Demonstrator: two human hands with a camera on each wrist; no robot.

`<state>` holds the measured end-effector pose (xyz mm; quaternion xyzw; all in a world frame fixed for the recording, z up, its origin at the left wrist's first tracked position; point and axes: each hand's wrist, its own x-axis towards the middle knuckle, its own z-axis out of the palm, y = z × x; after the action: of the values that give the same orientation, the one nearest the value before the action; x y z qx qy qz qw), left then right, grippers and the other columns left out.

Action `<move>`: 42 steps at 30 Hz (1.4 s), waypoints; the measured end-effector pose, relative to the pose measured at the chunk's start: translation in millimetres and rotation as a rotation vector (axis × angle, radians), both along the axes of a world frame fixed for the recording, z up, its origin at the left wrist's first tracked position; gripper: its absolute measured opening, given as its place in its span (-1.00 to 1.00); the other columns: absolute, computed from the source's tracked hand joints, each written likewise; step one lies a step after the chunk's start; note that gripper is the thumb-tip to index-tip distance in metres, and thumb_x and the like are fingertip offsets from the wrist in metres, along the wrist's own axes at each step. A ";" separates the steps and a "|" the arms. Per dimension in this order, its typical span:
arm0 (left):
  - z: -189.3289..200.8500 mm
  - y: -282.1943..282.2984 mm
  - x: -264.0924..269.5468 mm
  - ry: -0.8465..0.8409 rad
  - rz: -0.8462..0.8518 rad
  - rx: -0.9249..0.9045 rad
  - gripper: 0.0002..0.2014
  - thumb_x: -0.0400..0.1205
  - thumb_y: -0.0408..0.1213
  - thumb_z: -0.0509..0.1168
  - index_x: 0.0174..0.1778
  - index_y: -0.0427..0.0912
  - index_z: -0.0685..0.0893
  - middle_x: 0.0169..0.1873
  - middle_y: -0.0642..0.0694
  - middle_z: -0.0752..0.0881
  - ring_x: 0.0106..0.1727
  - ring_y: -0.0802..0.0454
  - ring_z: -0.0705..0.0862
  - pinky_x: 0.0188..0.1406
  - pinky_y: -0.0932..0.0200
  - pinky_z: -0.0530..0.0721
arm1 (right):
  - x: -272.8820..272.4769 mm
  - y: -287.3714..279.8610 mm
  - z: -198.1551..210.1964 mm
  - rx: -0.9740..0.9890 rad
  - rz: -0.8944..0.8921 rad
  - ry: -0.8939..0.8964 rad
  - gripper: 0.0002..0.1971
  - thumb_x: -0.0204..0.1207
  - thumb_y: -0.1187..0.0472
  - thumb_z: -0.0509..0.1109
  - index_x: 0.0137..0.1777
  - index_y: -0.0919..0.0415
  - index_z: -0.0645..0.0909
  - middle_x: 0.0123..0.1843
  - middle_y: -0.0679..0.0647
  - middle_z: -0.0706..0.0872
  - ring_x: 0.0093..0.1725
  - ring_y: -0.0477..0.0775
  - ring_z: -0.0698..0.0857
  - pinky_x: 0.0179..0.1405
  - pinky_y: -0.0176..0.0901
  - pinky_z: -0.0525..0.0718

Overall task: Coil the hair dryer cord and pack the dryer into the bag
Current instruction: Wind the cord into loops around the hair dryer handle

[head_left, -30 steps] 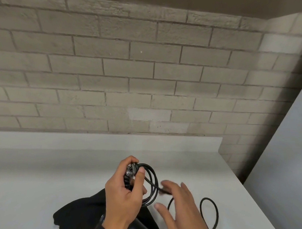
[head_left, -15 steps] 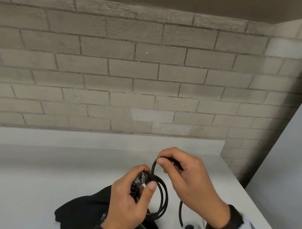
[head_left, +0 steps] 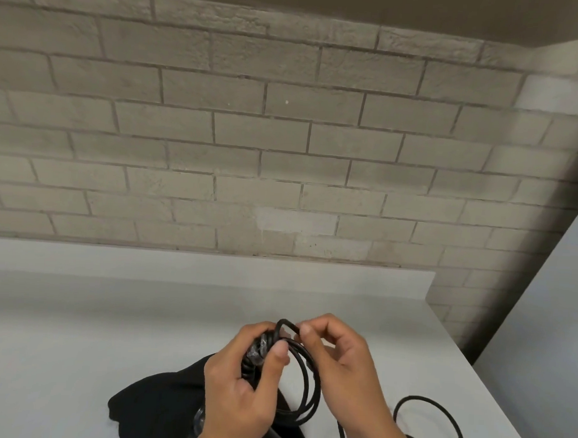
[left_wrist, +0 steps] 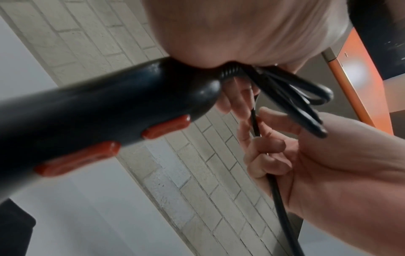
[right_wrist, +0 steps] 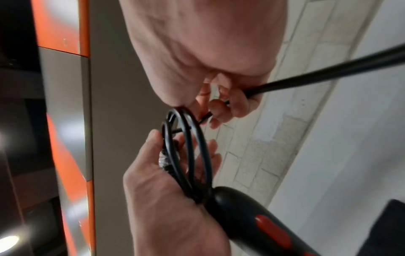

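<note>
My left hand (head_left: 259, 362) grips the bundled loops of black cord (head_left: 308, 383) at the base of the hair dryer handle (left_wrist: 98, 110), which is black with red switches (left_wrist: 79, 158). My right hand (head_left: 313, 334) pinches a further bend of cord right beside the left thumb. In the right wrist view the cord (right_wrist: 328, 74) runs through the right hand's curled fingers, with the coil (right_wrist: 190, 149) lying in the left palm (right_wrist: 166, 190). The black bag (head_left: 156, 401) lies flat on the counter under the left hand. Loose cord (head_left: 438, 420) loops at the lower right.
A white counter (head_left: 113, 327) runs along a grey brick wall (head_left: 283, 153). Its right edge (head_left: 491, 386) drops off beside a pale panel. Orange and grey cabinet fronts (right_wrist: 65, 155) show in the wrist views.
My right hand has come down from above the coil and moved left against the left thumb, laying another loop on. A slack loop of cord now lies at the lower right.
</note>
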<state>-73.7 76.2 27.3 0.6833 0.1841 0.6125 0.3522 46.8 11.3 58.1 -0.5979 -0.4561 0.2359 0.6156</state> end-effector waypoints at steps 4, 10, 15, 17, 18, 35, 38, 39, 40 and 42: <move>0.2 1.0 1.8 -0.018 0.073 -0.087 -0.65 0.61 0.30 0.23 0.02 0.17 0.73 -0.21 0.16 0.83 -0.27 0.15 0.80 -0.30 0.20 0.76 | -9.5 -19.5 -6.8 -0.048 0.138 0.015 -0.64 0.31 -0.27 0.50 -0.02 -0.07 0.74 -0.42 -0.09 0.65 -0.39 -0.10 0.57 -0.30 -0.28 0.49; 0.7 0.0 4.6 -0.014 0.077 -0.198 -0.57 0.54 0.42 0.18 0.02 0.23 0.75 -0.03 0.23 0.82 0.16 0.20 0.76 0.23 -0.15 0.71 | -9.3 -23.4 -8.0 -0.134 0.128 -0.002 -0.82 0.40 0.24 0.56 -0.10 -0.07 0.74 -0.23 -0.01 0.80 -0.18 -0.10 0.76 -0.03 -0.08 0.72; 2.3 2.6 4.0 -0.027 0.002 -0.317 -0.60 0.43 0.35 0.30 -0.03 0.19 0.79 -0.07 0.05 0.82 0.05 0.06 0.77 0.12 -0.22 0.73 | -3.6 -20.1 -7.0 -0.119 0.118 -0.094 -0.88 0.41 0.21 0.55 -0.12 -0.04 0.73 -0.20 -0.06 0.78 -0.12 -0.07 0.73 0.05 0.04 0.68; 3.6 1.7 4.4 -0.045 0.001 -0.355 -0.62 0.41 0.29 0.31 -0.05 0.17 0.80 -0.12 0.05 0.83 -0.02 0.10 0.78 0.08 -0.13 0.74 | -3.7 -17.4 -10.6 -0.101 0.093 -0.167 -0.86 0.41 0.15 0.55 -0.10 -0.10 0.71 -0.12 -0.09 0.76 -0.05 -0.10 0.69 0.05 -0.17 0.63; 4.6 0.7 5.1 -0.053 0.007 -0.367 -0.64 0.41 0.29 0.31 -0.07 0.17 0.80 -0.14 0.05 0.83 -0.04 0.10 0.78 0.06 -0.09 0.74 | -5.2 -15.3 -14.6 -0.082 0.046 -0.241 -0.82 0.39 0.12 0.57 -0.08 -0.16 0.69 -0.06 -0.12 0.74 0.01 -0.10 0.65 0.03 -0.28 0.55; 2.9 -2.3 8.3 -0.072 0.122 -0.240 -0.72 0.45 0.23 0.32 -0.06 0.22 0.77 -0.33 -0.09 0.68 -0.34 0.06 0.68 -0.24 0.32 0.63 | -22.2 -11.7 -16.6 -0.182 -0.060 -0.128 -0.84 0.51 0.12 0.47 -0.30 0.05 0.70 -0.47 -0.11 0.56 -0.50 -0.22 0.49 -0.42 -0.45 0.43; 5.7 -3.0 8.4 -0.075 0.099 -0.213 -0.79 0.48 0.17 0.31 -0.10 0.21 0.72 -0.35 -0.10 0.74 -0.36 0.08 0.72 -0.30 0.45 0.59 | -7.3 -16.8 10.0 -0.323 0.146 0.198 -0.72 0.55 0.07 0.44 -0.39 0.11 0.70 -0.54 -0.03 0.52 -0.53 -0.05 0.46 -0.42 -0.29 0.46; 6.4 -3.1 8.7 -0.066 0.093 -0.195 -0.81 0.49 0.16 0.31 -0.11 0.21 0.72 -0.34 -0.05 0.76 -0.39 0.07 0.70 -0.35 0.43 0.59 | -2.8 -18.2 17.3 -0.320 0.214 0.323 -0.71 0.51 0.03 0.43 -0.39 0.13 0.70 -0.51 0.04 0.54 -0.50 0.01 0.49 -0.40 -0.25 0.50; 7.1 -2.9 9.1 -0.056 0.089 -0.174 -0.83 0.51 0.15 0.30 -0.12 0.21 0.71 -0.32 0.00 0.77 -0.42 0.06 0.67 -0.38 0.40 0.58 | 1.5 -19.5 23.8 -0.302 0.274 0.468 -0.70 0.50 0.02 0.43 -0.38 0.19 0.69 -0.47 0.10 0.56 -0.45 0.05 0.52 -0.36 -0.20 0.53; 8.5 -2.1 9.7 -0.035 0.089 -0.127 -0.85 0.53 0.12 0.30 -0.13 0.20 0.72 -0.30 0.02 0.76 -0.38 0.03 0.65 -0.38 0.41 0.57 | 10.7 -22.4 31.6 -0.264 0.363 0.745 -0.66 0.56 0.06 0.39 -0.37 0.24 0.64 -0.32 0.22 0.64 -0.33 0.13 0.57 -0.29 -0.09 0.57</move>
<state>-64.0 74.1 35.9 0.6399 0.2464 0.6265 0.3706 57.6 -11.1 89.7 -0.4558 -0.2663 0.5962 0.6048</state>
